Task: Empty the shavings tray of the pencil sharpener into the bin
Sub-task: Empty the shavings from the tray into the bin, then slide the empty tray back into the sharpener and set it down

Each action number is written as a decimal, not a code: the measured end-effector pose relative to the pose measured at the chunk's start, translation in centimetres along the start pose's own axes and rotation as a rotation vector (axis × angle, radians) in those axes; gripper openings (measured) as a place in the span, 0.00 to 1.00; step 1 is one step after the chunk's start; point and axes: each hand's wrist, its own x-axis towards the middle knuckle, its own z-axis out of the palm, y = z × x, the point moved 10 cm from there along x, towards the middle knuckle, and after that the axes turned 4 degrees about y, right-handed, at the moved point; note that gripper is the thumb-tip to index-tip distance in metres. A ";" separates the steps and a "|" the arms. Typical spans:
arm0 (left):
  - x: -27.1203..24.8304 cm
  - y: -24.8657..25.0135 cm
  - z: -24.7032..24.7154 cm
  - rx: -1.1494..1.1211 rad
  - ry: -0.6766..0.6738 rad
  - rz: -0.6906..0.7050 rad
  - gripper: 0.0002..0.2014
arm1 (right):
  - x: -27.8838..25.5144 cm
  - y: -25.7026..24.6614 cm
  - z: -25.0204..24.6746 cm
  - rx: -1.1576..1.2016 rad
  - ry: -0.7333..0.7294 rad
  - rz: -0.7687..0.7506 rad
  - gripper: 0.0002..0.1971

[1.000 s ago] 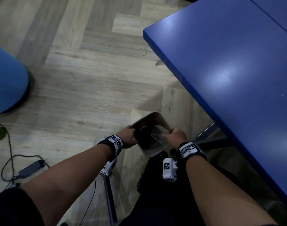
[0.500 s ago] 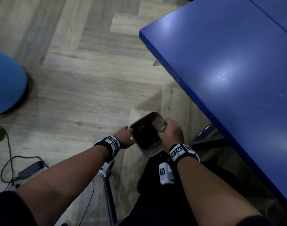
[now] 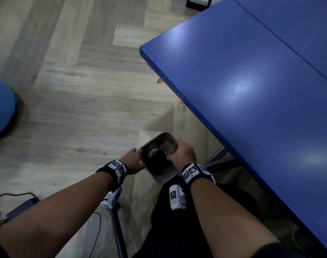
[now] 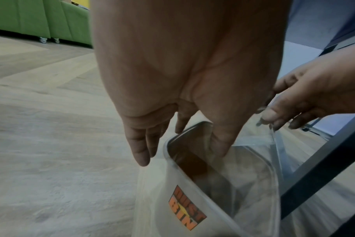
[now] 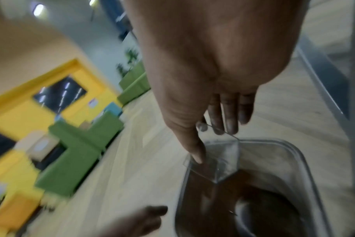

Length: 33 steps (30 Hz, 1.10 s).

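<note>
Head view: a pale bin (image 3: 170,178) stands on the wood floor (image 3: 80,112) just beside the near corner of a blue table (image 3: 252,90), its mouth open and its inside dark. Over that mouth the right hand (image 3: 183,152) holds the sharpener's clear shavings tray (image 3: 167,147), tilted, with its lower end dipped inside the rim. Right wrist view (blurred by motion) shows the thumb (image 5: 192,147) on one clear wall of the tray (image 5: 219,162) and the fingers (image 5: 231,115) curled behind its upper edge, a firm pinch. What lies in the tray or at the bottom of the bin (image 5: 306,168) cannot be made out; only brown shadow shows there. The left hand (image 3: 133,161) grips the side of the bin away from the table. Left wrist view shows its thumb (image 4: 221,141) hooked inside the rim and its fingers (image 4: 140,144) pressed to the outer wall of the bin (image 4: 156,200), above an orange label reading "DUST BIN" (image 4: 185,208). Both forearms reach down from the bottom edge of the head view, each wrist wearing a black band with square markers (image 3: 116,167).
</note>
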 end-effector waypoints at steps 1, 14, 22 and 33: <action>-0.2 0.4 -0.5 -0.008 0.009 0.020 0.36 | 0.1 0.4 -0.1 0.048 -0.034 0.077 0.18; -7.5 15.0 -12.2 0.115 0.065 0.520 0.63 | -4.2 -3.0 -6.0 0.467 -0.249 0.119 0.26; -14.8 18.6 -18.0 0.183 -0.019 0.531 0.31 | -11.4 -7.1 -11.0 0.617 -0.325 -0.042 0.26; -27.8 31.1 -21.5 0.483 -0.046 0.666 0.32 | -27.9 -10.3 -25.9 0.168 0.147 -0.476 0.35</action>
